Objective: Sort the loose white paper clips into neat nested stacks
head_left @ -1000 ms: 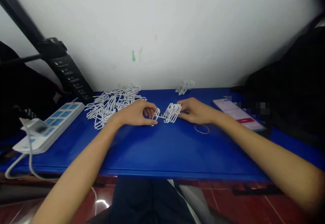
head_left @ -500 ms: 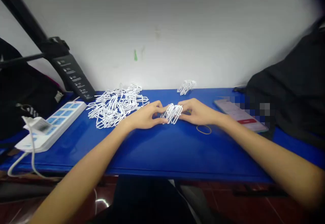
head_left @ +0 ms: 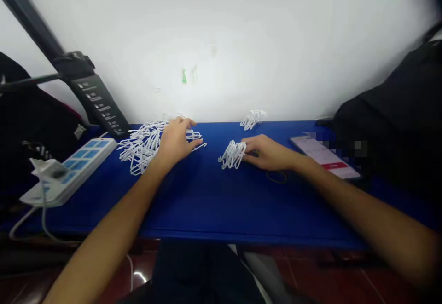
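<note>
My right hand [head_left: 267,152] pinches a stacked bunch of small white hangers [head_left: 233,154] that rests on the blue table [head_left: 214,203]. Over at the left, my left hand [head_left: 175,140] lies on the right edge of a loose pile of white hangers [head_left: 145,144], its fingers spread over them. A rubber band [head_left: 275,177] lies on the table just below my right wrist.
A second small white hanger bunch [head_left: 253,118] sits by the wall. A blue and white power strip [head_left: 65,170] with a plug lies at the left, behind it a black stand [head_left: 95,97]. At the right are a phone [head_left: 324,156] and a black bag [head_left: 397,124].
My left hand has left the stacked bunch and moved left and back onto the loose pile. My right hand stays on the bunch.
</note>
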